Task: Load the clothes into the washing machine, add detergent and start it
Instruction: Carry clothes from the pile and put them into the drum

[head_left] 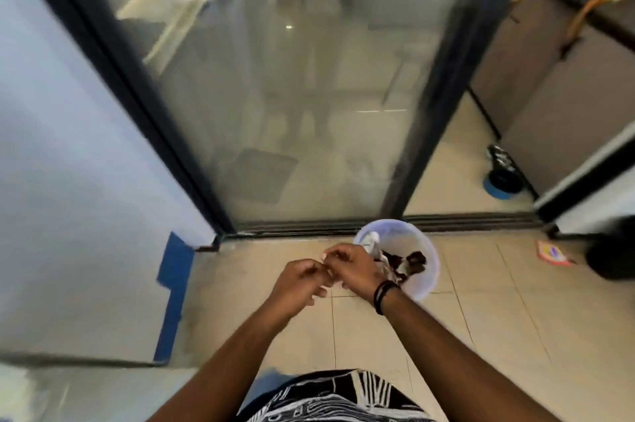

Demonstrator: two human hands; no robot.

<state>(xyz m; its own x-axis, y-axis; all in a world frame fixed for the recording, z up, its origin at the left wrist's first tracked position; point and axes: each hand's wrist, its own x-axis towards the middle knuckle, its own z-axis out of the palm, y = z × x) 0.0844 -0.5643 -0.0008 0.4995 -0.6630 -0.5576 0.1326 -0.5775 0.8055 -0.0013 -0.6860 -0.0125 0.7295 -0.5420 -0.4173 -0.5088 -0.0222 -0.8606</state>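
Hovering over the floor, both curled: left hand, right hand, beside tub.

I see a pale, translucent round tub standing upright on the tiled floor, just in front of the sliding door's track; inside it lie the clothes, a crumpled heap of dark brown and white fabric; a white piece rises at the tub's near-left rim; the heap sits low, well below the far rim; blur hides finer detail.
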